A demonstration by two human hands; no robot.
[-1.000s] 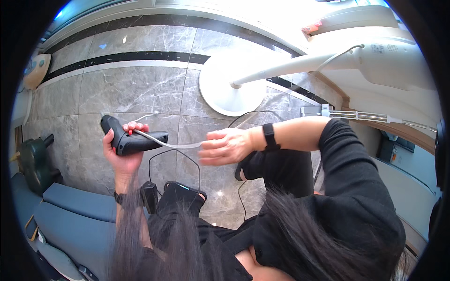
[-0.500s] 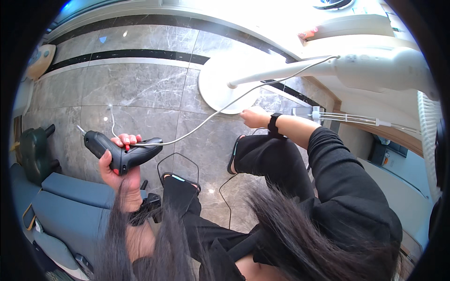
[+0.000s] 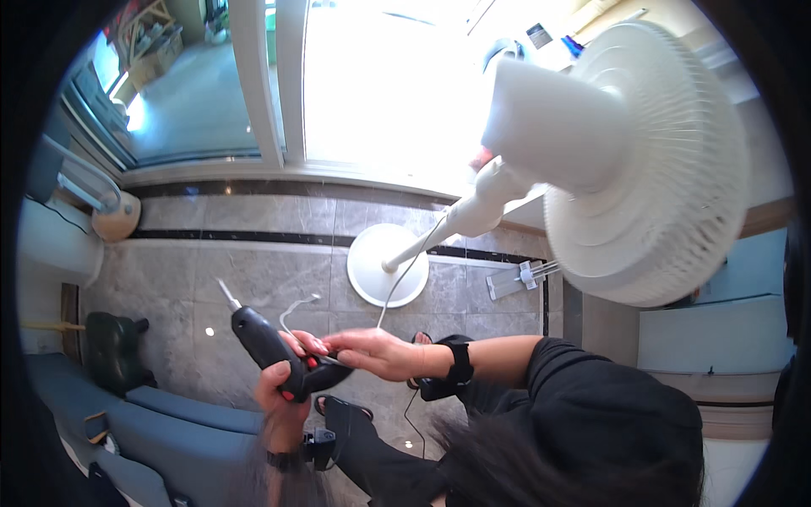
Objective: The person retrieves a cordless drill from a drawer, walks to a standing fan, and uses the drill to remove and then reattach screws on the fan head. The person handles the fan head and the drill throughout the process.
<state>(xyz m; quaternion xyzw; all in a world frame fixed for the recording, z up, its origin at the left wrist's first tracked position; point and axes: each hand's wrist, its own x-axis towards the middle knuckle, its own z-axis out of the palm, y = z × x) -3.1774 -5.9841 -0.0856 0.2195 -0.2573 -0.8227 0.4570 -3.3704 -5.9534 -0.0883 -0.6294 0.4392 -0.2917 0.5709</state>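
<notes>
My left hand (image 3: 283,390) grips a black pistol-shaped tool (image 3: 258,338) with a thin metal tip pointing up and to the left. My right hand (image 3: 372,351) reaches in from the right, its fingers pinching at the rear of the tool beside my left thumb. A thin white cord (image 3: 404,279) runs from the hands up toward a white standing fan. A short loop of white wire (image 3: 296,306) curls just above the tool. A black band sits on my right wrist (image 3: 460,365).
The white fan's head (image 3: 650,160) looms at upper right, its round base (image 3: 389,264) on the grey tiled floor. A blue cushion (image 3: 169,431) and a dark green object (image 3: 110,351) lie at lower left. Glass doors (image 3: 203,84) line the back.
My right hand has drawn back from its reach toward the fan base and now meets the tool. The view has tilted up, showing the fan head and the doors.
</notes>
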